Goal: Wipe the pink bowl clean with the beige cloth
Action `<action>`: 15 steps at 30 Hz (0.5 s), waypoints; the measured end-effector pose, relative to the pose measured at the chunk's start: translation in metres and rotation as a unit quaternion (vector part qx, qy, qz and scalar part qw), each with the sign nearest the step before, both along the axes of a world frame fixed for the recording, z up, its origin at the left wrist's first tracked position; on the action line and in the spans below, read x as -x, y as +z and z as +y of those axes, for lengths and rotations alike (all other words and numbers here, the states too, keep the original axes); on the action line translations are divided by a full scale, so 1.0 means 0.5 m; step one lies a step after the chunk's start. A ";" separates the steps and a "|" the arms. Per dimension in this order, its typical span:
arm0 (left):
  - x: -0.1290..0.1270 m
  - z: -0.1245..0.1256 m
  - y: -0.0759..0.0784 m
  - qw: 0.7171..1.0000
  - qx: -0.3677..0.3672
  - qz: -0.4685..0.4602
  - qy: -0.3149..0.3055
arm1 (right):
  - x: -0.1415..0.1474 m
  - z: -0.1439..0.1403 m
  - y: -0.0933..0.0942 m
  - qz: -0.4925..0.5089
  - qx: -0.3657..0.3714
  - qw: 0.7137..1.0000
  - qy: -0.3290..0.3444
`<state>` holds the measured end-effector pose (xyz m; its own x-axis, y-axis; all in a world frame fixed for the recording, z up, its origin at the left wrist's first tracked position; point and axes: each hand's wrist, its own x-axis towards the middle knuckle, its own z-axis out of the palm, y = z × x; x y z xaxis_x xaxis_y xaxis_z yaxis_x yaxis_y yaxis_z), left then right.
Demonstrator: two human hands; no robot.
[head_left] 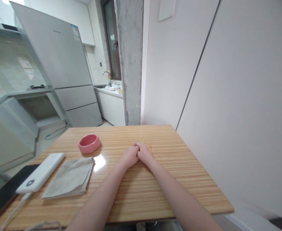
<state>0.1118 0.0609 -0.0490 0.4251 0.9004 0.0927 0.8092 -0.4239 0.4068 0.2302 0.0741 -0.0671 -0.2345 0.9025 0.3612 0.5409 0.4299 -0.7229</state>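
My left hand [130, 156] and my right hand [144, 153] are clasped together over the middle of the wooden table [179, 186]. The fingers of both are closed, with those of the right lying over the left. No object shows in either hand, though the space between the palms is hidden. To the left of my hands lies a folded grey-beige cloth [70, 177]. A pink, angular ashtray-like bowl [90, 148] stands farther back on the left, apart from the hands.
A white power bank [41, 175] with a plugged-in cable [13, 211] rests partly on a flat black item [11, 187] at the table's left. A pale wall [227, 112] runs along the right side. Beyond the table stand a fridge [59, 57] and a sink counter [110, 102].
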 end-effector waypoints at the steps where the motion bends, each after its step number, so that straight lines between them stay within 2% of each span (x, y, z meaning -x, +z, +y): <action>1: -0.001 0.000 -0.002 1.000 0.000 -0.002 -0.002 | 0.000 -0.001 0.001 -0.002 0.000 1.000 -0.002; 6: -0.003 -0.001 -0.002 1.000 0.013 0.006 -0.004 | 0.002 -0.004 0.003 -0.006 0.009 1.000 -0.002; 8: 0.005 0.001 0.015 1.000 0.012 0.000 -0.025 | 0.000 -0.005 0.005 0.009 0.000 1.000 -0.001; 10: 0.029 0.004 0.046 0.999 -0.025 -0.006 -0.022 | -0.005 -0.005 0.006 0.032 -0.030 0.999 -0.010; 11: 0.048 0.006 0.065 0.998 -0.058 -0.005 0.013 | -0.008 -0.004 0.007 0.043 -0.047 0.998 -0.020; 12: 0.070 0.007 0.084 0.990 -0.107 -0.003 0.087 | -0.012 -0.003 0.007 0.050 -0.062 0.996 -0.032; 13: 0.096 0.009 0.100 0.970 -0.158 -0.002 0.182 | -0.015 -0.002 0.007 0.055 -0.073 0.995 -0.043; 15: 0.154 0.013 0.123 0.908 -0.201 0.008 0.368 | -0.020 0.001 0.007 0.060 -0.081 0.993 -0.060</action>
